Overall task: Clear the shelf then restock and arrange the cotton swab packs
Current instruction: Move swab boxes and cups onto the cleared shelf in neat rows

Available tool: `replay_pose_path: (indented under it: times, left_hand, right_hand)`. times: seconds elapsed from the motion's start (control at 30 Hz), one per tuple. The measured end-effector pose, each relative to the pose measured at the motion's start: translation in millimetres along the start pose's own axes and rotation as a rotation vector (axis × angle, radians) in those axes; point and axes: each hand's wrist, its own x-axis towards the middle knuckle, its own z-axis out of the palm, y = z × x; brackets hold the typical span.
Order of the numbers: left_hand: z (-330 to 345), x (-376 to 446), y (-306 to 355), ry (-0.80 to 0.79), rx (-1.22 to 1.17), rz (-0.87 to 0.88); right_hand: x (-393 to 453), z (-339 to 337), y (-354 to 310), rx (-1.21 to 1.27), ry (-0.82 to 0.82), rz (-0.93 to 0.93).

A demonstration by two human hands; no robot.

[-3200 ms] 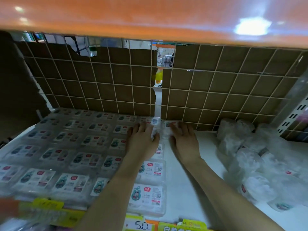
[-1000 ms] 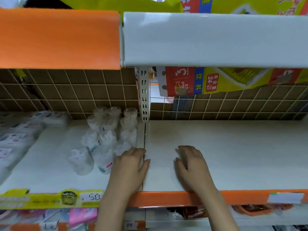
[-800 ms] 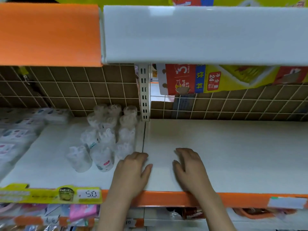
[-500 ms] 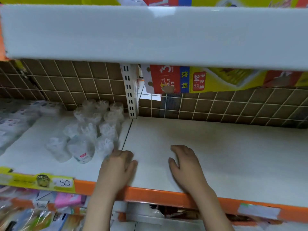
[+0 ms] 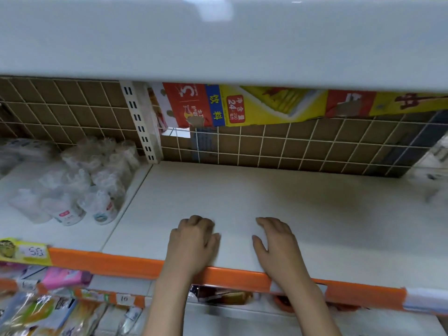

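Since half a second ago the view has been swung further to the right, so that the slotted shelf upright [image 5: 143,122] and the cluster of bagged cotton swab packs [image 5: 80,183] are now seen further left, and both hands have been carried from beside the panel seam onto the bare right-hand shelf panel [image 5: 303,204]. The cotton swab packs are stood in the left middle of the frame, left of the seam between the two panels, well apart from the left hand [image 5: 194,241] and further still from the right hand [image 5: 278,243]. The left hand is laid palm down on the panel with its fingers curled under, nothing being held; the right hand is laid palm down beside it with fingers loosely bent and the thumb spread, also holding nothing. A gap is kept between the two hands, and both wrists are passed over the orange shelf edge strip [image 5: 116,263]. A yellow price tag [image 5: 24,251] is fixed at the strip's left end. Behind the shelf a wire grid backing [image 5: 303,146] is seen, with a red and yellow drink carton [image 5: 230,105] behind it at upper centre. The white underside of the upper shelf [image 5: 218,37] fills the top of the frame, and blurred packets [image 5: 48,309] are seen at lower left.
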Motion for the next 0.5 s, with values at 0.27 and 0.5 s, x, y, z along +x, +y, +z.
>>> replay_pose_path:
  times: [0.27, 0.5]
  left_hand:
    - [3, 31, 20, 0.003, -0.015, 0.058]
    - [13, 39, 59, -0.027, 0.004, 0.101]
  right_hand:
    - [2, -15, 22, -0.017, 0.062, 0.097]
    - [-3, -37, 55, 0.016, 0.103, 0.116]
